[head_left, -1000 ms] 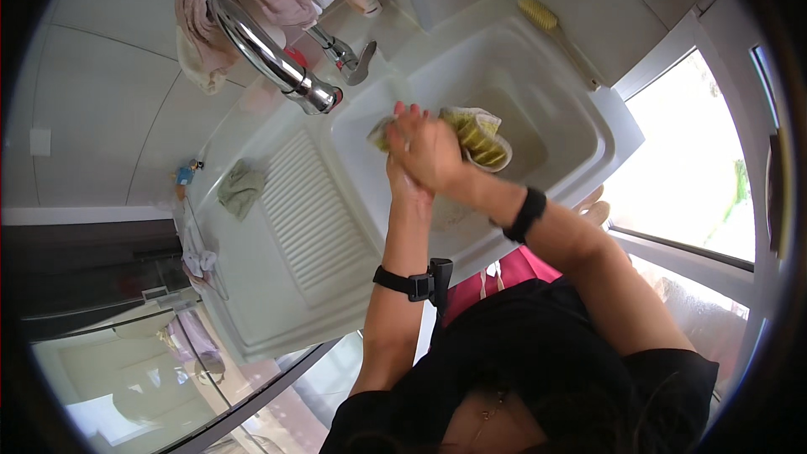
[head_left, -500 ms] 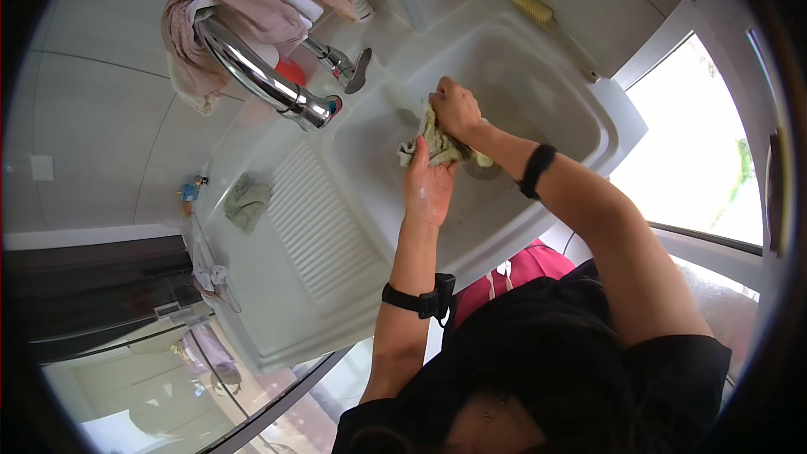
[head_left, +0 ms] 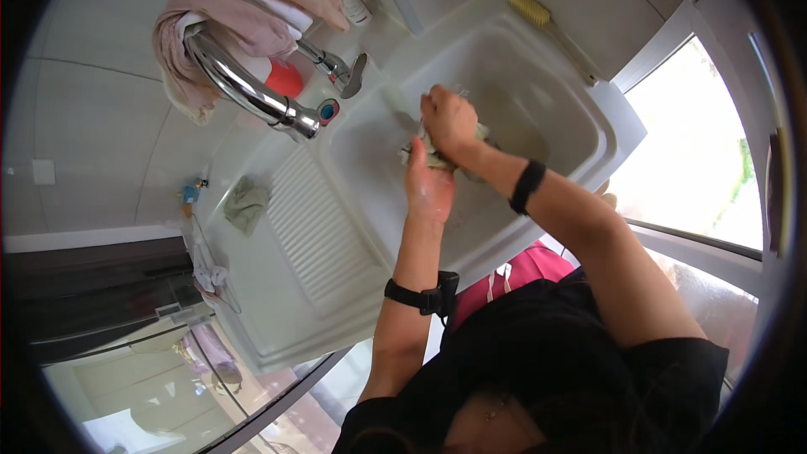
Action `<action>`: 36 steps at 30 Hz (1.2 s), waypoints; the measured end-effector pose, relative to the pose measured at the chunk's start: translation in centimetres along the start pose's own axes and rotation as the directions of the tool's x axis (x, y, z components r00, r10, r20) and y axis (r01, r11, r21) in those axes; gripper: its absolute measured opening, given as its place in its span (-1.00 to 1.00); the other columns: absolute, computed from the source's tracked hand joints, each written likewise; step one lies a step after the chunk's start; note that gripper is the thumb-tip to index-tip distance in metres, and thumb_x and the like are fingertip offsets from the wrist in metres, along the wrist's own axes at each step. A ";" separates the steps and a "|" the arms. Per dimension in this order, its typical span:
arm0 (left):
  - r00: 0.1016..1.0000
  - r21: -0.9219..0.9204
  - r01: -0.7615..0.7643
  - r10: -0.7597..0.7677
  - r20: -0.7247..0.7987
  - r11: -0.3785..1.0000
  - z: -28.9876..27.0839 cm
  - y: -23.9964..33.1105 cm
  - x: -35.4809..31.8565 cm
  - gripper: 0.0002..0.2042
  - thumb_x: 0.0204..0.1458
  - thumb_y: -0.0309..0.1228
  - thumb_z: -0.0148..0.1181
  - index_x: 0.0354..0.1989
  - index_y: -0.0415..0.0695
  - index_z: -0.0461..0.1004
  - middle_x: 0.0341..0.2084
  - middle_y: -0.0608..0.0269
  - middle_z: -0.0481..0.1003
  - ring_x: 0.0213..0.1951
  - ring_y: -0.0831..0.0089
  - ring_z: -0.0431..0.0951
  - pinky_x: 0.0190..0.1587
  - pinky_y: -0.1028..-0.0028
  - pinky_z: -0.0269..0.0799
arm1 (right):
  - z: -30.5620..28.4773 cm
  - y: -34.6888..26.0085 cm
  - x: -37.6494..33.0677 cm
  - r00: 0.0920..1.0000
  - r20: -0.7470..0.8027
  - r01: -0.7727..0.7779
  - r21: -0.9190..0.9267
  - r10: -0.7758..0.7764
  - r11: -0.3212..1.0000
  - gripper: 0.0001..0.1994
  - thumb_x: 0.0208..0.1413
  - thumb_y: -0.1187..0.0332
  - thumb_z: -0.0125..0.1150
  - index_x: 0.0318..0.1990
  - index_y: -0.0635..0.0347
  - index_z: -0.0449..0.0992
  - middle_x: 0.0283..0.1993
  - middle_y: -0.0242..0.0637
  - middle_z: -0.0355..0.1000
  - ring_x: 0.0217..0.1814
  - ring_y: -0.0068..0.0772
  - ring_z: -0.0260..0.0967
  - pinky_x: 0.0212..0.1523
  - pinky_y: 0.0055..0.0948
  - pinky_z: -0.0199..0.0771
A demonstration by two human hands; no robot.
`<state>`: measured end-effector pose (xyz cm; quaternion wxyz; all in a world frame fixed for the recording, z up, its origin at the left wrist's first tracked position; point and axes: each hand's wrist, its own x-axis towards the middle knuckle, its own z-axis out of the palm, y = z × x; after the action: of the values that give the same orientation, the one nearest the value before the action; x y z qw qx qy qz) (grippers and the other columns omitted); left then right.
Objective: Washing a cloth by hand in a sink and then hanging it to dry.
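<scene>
1. Hands meet over the basin of a white sink [head_left: 588, 130]: the left hand [head_left: 429, 189] lies palm-up beneath a wet, pale greenish cloth [head_left: 424, 154], and the right hand [head_left: 450, 122] presses down on that cloth from above, fingers curled around it.
2. The cloth is bunched between the two palms, above the basin floor near its left wall; only its edges show past the fingers.
3. The left wrist carries a black watch [head_left: 420, 296]; the right wrist carries a black band [head_left: 527, 187].
4. A chrome tap [head_left: 244, 88] arches over the sink's left rim, with a pink towel [head_left: 244, 17] draped across its upper end and a red object [head_left: 284, 80] just behind it.
5. A chrome lever handle [head_left: 349, 77] stands beside the tap.
6. On the ribbed draining board [head_left: 315, 235] side, a crumpled grey-green rag [head_left: 246, 203] lies near the wall, well apart from the hands.
7. A yellow-headed brush [head_left: 546, 23] rests on the sink's far rim, near the corner.
8. A white bottle [head_left: 351, 2] stands by the wall behind the tap.
</scene>
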<state>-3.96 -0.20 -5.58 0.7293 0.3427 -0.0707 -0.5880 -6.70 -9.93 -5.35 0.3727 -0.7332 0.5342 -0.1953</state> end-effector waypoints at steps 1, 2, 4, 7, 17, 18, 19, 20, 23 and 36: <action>1.000 -0.001 0.000 0.000 -0.002 1.000 -0.3 0.5 0.5 -0.54 0.13 -0.14 -0.37 0.14 -0.13 0.00 0.11 0.26 0.06 0.11 0.37 0.07 0.15 0.32 -0.05 | 0.3 -0.3 -2.1 0.987 -0.074 0.148 0.074 -0.142 0.986 -0.76 -0.04 0.25 -0.07 -0.39 0.25 0.41 -0.31 -0.01 0.38 -0.39 0.06 0.35 -0.31 -0.17 0.37; 0.999 0.008 -0.036 0.036 -0.022 0.999 -1.0 1.5 1.0 -0.55 0.13 -0.15 -0.38 0.14 -0.12 0.01 0.11 0.26 0.08 0.11 0.37 0.08 0.14 0.33 -0.04 | 0.9 -0.6 -4.5 0.950 -0.151 0.295 0.140 -0.275 0.945 -0.77 -0.04 0.27 -0.06 -0.40 0.25 0.41 -0.31 0.00 0.38 -0.42 0.08 0.35 -0.33 -0.18 0.39; 0.997 0.015 -0.073 0.073 -0.037 0.997 -2.2 1.5 1.3 -0.56 0.14 -0.17 -0.38 0.14 -0.11 0.02 0.10 0.26 0.09 0.11 0.38 0.08 0.14 0.33 -0.03 | 1.6 -1.3 -6.4 0.877 -0.303 0.416 0.097 -0.372 0.904 -0.78 -0.07 0.27 -0.02 -0.40 0.26 0.41 -0.29 -0.01 0.38 -0.36 0.00 0.37 -0.36 -0.19 0.40; 0.994 0.008 -0.040 0.040 -0.098 0.999 -1.5 0.3 0.6 -0.61 0.13 -0.22 -0.36 0.11 -0.10 0.07 0.06 0.24 0.15 0.09 0.40 0.11 0.14 0.36 -0.01 | 2.0 -0.1 -2.6 0.892 0.050 0.446 -0.254 -0.449 0.858 -0.78 -0.08 0.27 0.00 -0.44 0.28 0.39 -0.38 -0.01 0.36 -0.37 0.01 0.35 -0.38 -0.21 0.37; 0.997 0.036 -0.045 0.047 -0.064 0.998 -0.3 1.1 1.3 -0.59 0.13 -0.19 -0.34 0.08 -0.16 0.08 0.07 0.24 0.10 0.10 0.40 0.09 0.14 0.34 -0.04 | 1.6 -0.3 -3.3 0.944 -0.171 0.297 0.075 -0.281 0.952 -0.77 -0.01 0.25 -0.07 -0.53 0.21 0.37 -0.58 -0.01 0.34 -0.49 0.09 0.30 -0.42 -0.15 0.30; 0.997 0.028 -0.028 0.031 -0.077 0.999 0.4 0.9 0.8 -0.59 0.13 -0.20 -0.35 0.07 -0.18 0.08 0.07 0.22 0.09 0.11 0.39 0.08 0.14 0.34 -0.03 | 1.2 -0.4 -2.2 0.956 -0.130 0.273 0.070 -0.262 0.960 -0.77 0.01 0.27 -0.10 -0.55 0.21 0.36 -0.60 -0.02 0.33 -0.49 0.07 0.30 -0.44 -0.14 0.30; 0.991 0.003 -0.003 0.003 -0.130 1.000 1.5 0.6 0.4 -0.60 0.13 -0.23 -0.36 0.06 -0.22 0.10 0.03 0.18 0.16 0.10 0.36 0.11 0.15 0.34 -0.05 | 0.3 -0.2 -0.1 0.956 -0.157 0.251 0.002 -0.248 0.968 -0.74 0.03 0.27 -0.13 -0.57 0.21 0.35 -0.59 -0.07 0.35 -0.48 0.06 0.29 -0.42 -0.13 0.28; 0.993 0.005 -0.002 0.002 -0.121 1.000 1.6 0.7 0.4 -0.60 0.13 -0.23 -0.36 0.06 -0.22 0.10 0.03 0.18 0.16 0.10 0.36 0.11 0.15 0.34 -0.05 | -0.9 0.6 0.7 0.999 0.049 -0.014 0.227 0.003 0.974 -0.74 0.02 0.22 -0.13 -0.51 0.22 0.34 -0.45 -0.10 0.38 -0.38 0.04 0.31 -0.31 -0.17 0.28; 0.997 -0.023 -0.013 0.011 -0.078 1.000 1.3 1.7 -0.3 -0.59 0.13 -0.18 -0.38 0.00 -0.23 0.15 -0.05 0.19 0.24 0.06 0.35 0.15 0.14 0.34 -0.03 | -1.7 1.5 0.3 0.987 0.022 0.156 0.162 -0.162 0.974 -0.71 0.04 0.17 -0.11 -0.36 0.26 0.34 -0.35 -0.05 0.36 -0.28 -0.02 0.32 -0.23 -0.24 0.27; 0.950 0.788 -0.308 0.224 0.220 0.532 0.2 1.4 0.1 -0.34 -0.17 -0.25 0.15 0.10 -0.22 0.02 -0.03 0.11 0.21 -0.06 0.43 0.24 -0.03 0.46 0.18 | -6.7 -1.0 -2.4 0.898 0.439 -0.440 0.896 0.026 0.063 -0.78 0.01 0.38 -0.06 -0.18 0.23 0.22 -0.24 -0.17 0.27 -0.32 -0.32 0.31 -0.40 -0.36 0.37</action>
<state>-2.89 -0.27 -4.58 0.5664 0.5966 -0.4172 -0.3862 -11.51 -9.81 0.00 0.8678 -0.2177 0.3126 -0.3191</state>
